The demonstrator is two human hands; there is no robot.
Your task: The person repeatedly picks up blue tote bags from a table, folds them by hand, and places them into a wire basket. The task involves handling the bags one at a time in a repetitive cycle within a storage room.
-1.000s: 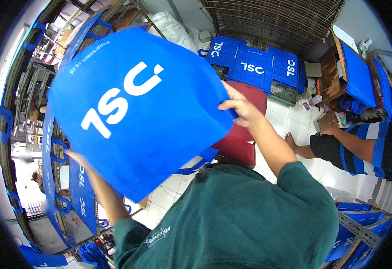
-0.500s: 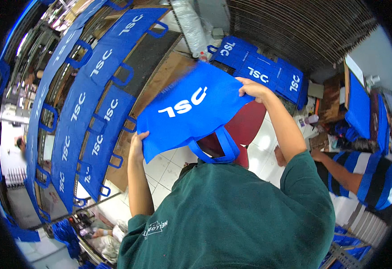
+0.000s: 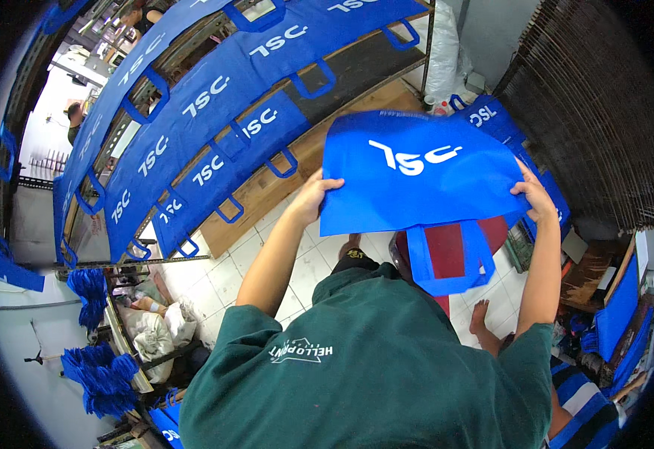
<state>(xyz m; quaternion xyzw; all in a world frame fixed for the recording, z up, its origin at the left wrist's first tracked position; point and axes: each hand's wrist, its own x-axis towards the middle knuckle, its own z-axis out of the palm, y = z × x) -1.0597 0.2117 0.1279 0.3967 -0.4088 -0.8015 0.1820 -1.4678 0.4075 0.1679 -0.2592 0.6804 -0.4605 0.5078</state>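
A blue fabric tote bag (image 3: 409, 198) with white printed lettering is stretched between my two hands. My left hand (image 3: 318, 196) pinches its left edge, thumb on top. At the opposite side, my right hand (image 3: 534, 193) grips the right edge. The bag's handle loop (image 3: 454, 284) hangs from the edge nearest me, above a dark red stool (image 3: 448, 251). More blue bags (image 3: 271, 46) lie in overlapping rows on long rack shelves at the far left, handles drooping over the edges.
A pile of blue bags (image 3: 483, 112) sits behind the held bag, beside a wire rack (image 3: 585, 142). Plastic-wrapped material (image 3: 443, 56) stands at the back. A person in a striped shirt (image 3: 585, 411) is at lower right. Blue bundles (image 3: 99, 378) hang at left.
My view has turned, bringing the shelves nearer the picture's middle. The bag has shifted rightward in view and lies more level. Both hands keep their hold on its edges.
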